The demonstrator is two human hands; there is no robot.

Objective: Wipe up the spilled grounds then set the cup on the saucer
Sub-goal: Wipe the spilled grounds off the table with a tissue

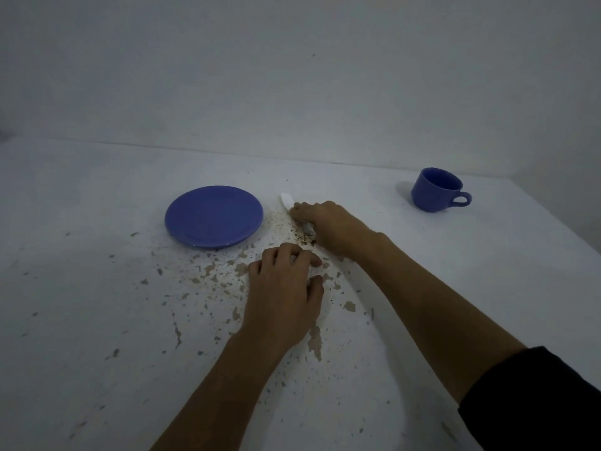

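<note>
A blue saucer [213,216] lies flat on the white table, left of centre. A blue cup [435,189] stands upright far to the right, its handle pointing right. Dark coffee grounds [300,236] are scattered just right of the saucer. My right hand [328,222] presses a white tissue [287,200] onto the grounds; only the tissue's ends show past my fingers. My left hand [286,291] rests on the table nearer me, fingers curled with the tips touching the surface, holding nothing that I can see.
The white tabletop [97,320] has many chipped patches showing brown underneath, mostly around my left hand. A plain wall rises behind the table's far edge. The table's right edge runs down past the cup.
</note>
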